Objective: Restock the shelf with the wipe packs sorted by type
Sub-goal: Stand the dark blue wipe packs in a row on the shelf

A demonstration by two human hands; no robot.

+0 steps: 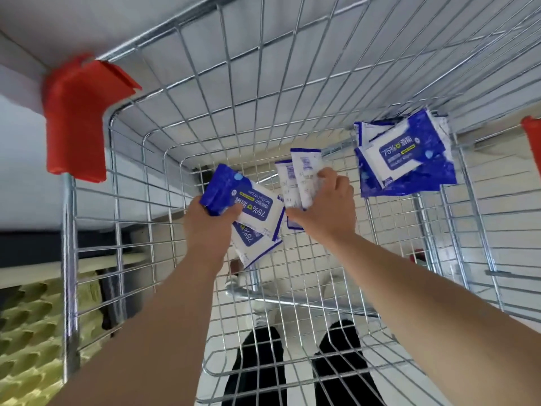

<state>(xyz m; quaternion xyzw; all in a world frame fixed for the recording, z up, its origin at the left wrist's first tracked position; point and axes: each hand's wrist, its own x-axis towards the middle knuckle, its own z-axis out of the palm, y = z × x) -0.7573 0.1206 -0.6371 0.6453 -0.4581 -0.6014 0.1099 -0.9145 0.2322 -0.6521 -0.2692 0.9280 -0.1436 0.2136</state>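
Both my arms reach down into a wire shopping cart (pixel 263 98). My left hand (pixel 209 227) grips blue-and-white wipe packs (pixel 248 206) marked 75%, one on top and another below it. My right hand (pixel 328 209) holds two packs (pixel 298 177) upright with their white backs and barcodes facing me. A small pile of the same blue wipe packs (pixel 404 156) lies against the cart's far right corner, apart from both hands.
Red plastic corner guards sit on the cart rim at the left (pixel 76 118) and right edge (pixel 532 142). A pale tiled floor and my dark trouser legs (pixel 257 367) show through the mesh. A yellow-green patterned surface (pixel 29 332) lies at the lower left.
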